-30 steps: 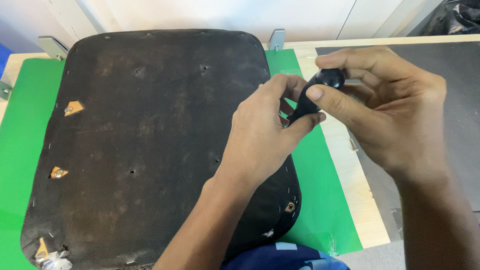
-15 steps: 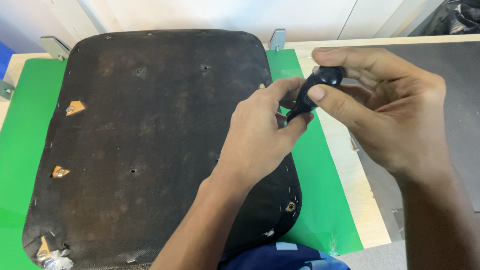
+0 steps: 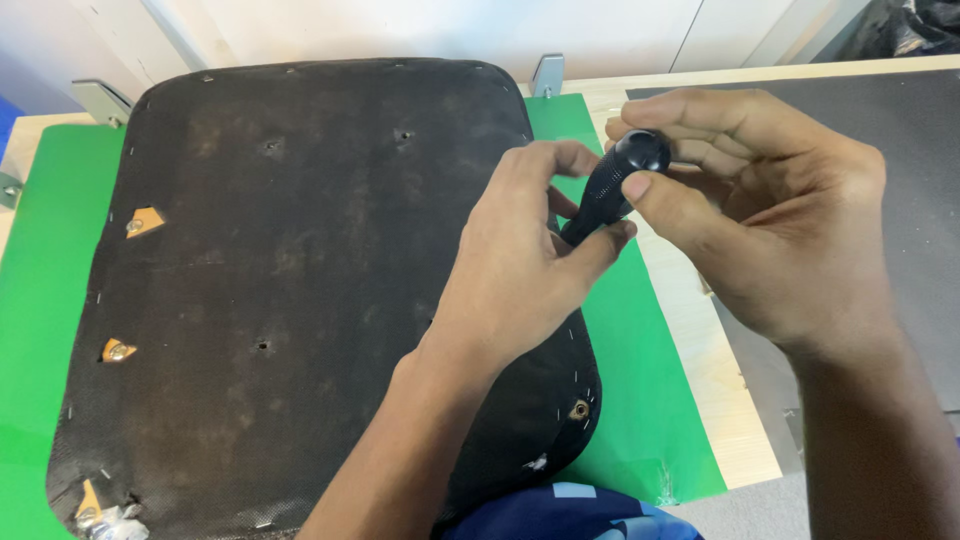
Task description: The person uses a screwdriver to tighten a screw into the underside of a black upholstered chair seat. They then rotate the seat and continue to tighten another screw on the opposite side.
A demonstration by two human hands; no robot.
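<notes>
A black fabric-covered seat base (image 3: pixel 270 260) lies upside down on a green mat (image 3: pixel 40 250), with small holes and metal fittings along its edges. Both of my hands meet over its right edge. My right hand (image 3: pixel 770 220) grips the rounded top of a black screwdriver handle (image 3: pixel 618 180) between thumb and fingers. My left hand (image 3: pixel 525 260) pinches the lower end of the same tool, hiding its shaft and tip.
The mat rests on a pale wooden table (image 3: pixel 700 330) whose right half carries a dark grey sheet (image 3: pixel 900 130). Metal brackets (image 3: pixel 100 98) stand at the back edge by a white wall. Blue clothing (image 3: pixel 570 510) shows at the bottom.
Both hands and the screwdriver have stayed over the seat's right edge; my left fingers have shifted slightly on the tool's lower end.
</notes>
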